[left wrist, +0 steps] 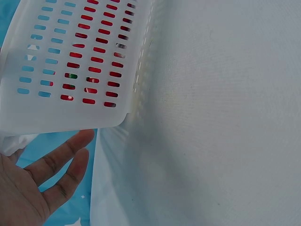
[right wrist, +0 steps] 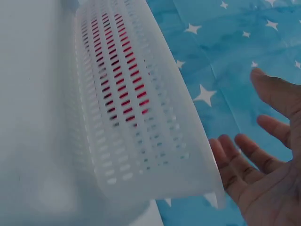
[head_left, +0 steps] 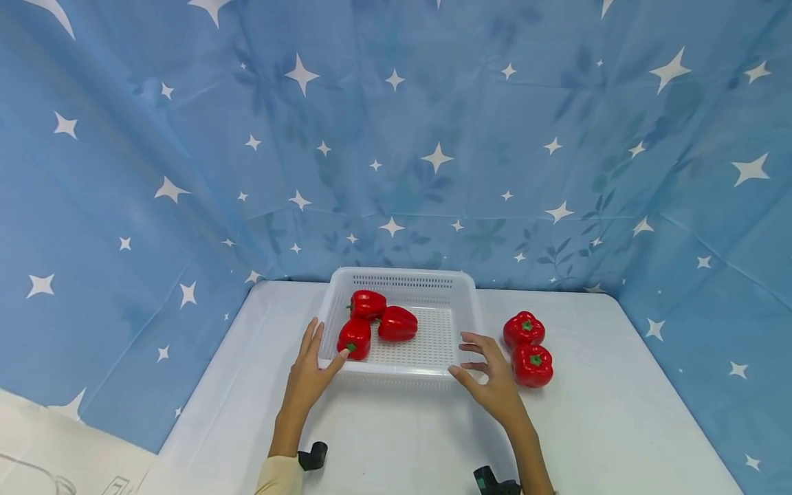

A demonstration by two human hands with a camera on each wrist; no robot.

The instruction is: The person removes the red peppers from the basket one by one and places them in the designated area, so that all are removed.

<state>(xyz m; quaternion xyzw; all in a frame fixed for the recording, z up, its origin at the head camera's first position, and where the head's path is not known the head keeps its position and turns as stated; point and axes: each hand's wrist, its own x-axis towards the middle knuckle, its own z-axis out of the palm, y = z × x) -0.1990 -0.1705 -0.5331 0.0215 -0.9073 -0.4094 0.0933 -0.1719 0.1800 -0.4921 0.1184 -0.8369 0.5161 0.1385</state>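
Centrally, one white perforated basket [head_left: 402,369], upright on the tabletop [head_left: 396,433] near the far edge. Within it, three red bell peppers [head_left: 398,324], grouped toward the left side. Just to the right of the basket, two loose red bell peppers [head_left: 532,368], one behind the other, green stems showing.

At the near left corner, the left hand [head_left: 312,375], fingers [head_left: 306,340] spread and relaxed, pointing forward along the rim, with the thumb [head_left: 337,360] angled inward. At the near right corner, the right hand [head_left: 491,381], palm turned toward the basket, fingers parted and gently bowed, likewise gripping nothing. Impossible to tell whether touching the rim or just beside it.

Farther out, two forearms [head_left: 532,454], slanting inward from below; two black devices [head_left: 313,456], one at each wrist; one cream sleeve [head_left: 280,476], on the left. Behind, blue cloth [head_left: 371,124] printed with white stars.
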